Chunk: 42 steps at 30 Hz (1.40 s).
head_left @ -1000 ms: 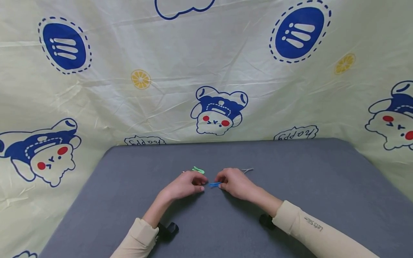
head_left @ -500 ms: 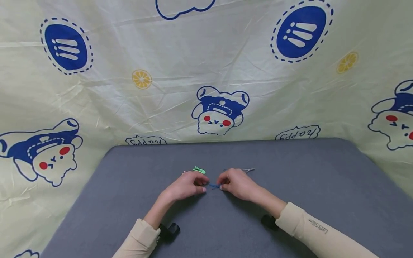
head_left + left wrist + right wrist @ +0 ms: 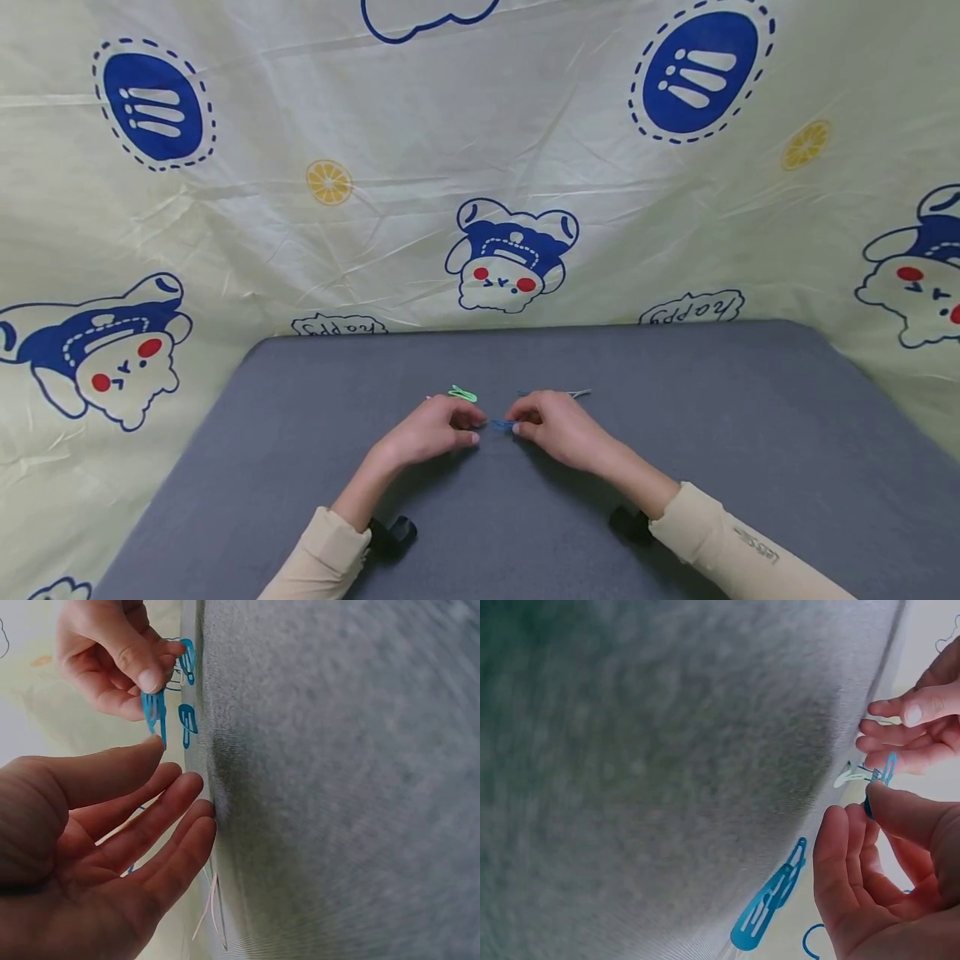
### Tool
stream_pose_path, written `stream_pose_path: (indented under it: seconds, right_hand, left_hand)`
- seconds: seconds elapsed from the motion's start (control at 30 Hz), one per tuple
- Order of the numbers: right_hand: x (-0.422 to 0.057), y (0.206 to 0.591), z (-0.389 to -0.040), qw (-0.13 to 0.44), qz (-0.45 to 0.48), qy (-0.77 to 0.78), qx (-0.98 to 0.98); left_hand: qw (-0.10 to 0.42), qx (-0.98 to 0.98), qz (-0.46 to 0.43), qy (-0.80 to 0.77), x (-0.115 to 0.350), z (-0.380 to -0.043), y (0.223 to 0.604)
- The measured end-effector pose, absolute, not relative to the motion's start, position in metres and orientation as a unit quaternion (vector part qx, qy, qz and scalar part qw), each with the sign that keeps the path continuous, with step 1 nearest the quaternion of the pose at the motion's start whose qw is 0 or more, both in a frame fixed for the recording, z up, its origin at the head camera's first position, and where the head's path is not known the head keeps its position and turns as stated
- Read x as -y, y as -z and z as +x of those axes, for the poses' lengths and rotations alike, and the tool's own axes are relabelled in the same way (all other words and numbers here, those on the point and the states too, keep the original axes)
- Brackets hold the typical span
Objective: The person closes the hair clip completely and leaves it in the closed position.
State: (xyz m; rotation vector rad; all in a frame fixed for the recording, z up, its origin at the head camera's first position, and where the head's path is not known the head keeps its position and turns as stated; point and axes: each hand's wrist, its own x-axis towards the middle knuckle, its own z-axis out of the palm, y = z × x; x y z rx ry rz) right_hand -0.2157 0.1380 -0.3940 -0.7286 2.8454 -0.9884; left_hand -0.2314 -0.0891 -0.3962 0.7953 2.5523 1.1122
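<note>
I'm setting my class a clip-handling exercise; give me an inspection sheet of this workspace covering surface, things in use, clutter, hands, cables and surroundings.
Surface: grey table, cloth-like in texture.
Things in use: one blue clip, held above the table.
Clutter: two loose blue clips, a green clip beyond the left hand, and a thin grey item beyond the right hand, too small to name.
Left hand: near the held clip, not gripping it.
Right hand: pinches the held clip between thumb and fingers.
Cables: nothing seen.
Surroundings: pale printed sheet hanging behind the table.
</note>
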Motion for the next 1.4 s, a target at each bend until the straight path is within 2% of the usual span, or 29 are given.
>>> stream_pose_path:
  seconds: [0.1, 0.67, 1.4]
  right_hand:
    - [-0.139, 0.390, -0.211, 0.008, -0.229, 0.325, -0.917]
    - [-0.139, 0.376, -0.189, -0.049, -0.181, 0.380, -0.906]
    - [-0.142, 0.353, -0.143, -0.082, -0.157, 0.418, -0.891]
  left_hand:
    - [0.127, -0.873, 0.264, -0.390, 0.088, -0.231, 0.394]
    - [0.037, -0.869, 0.243, -0.430, 0.086, -0.217, 0.380]
    - [0.028, -0.838, 0.241, -0.489, 0.088, -0.170, 0.355]
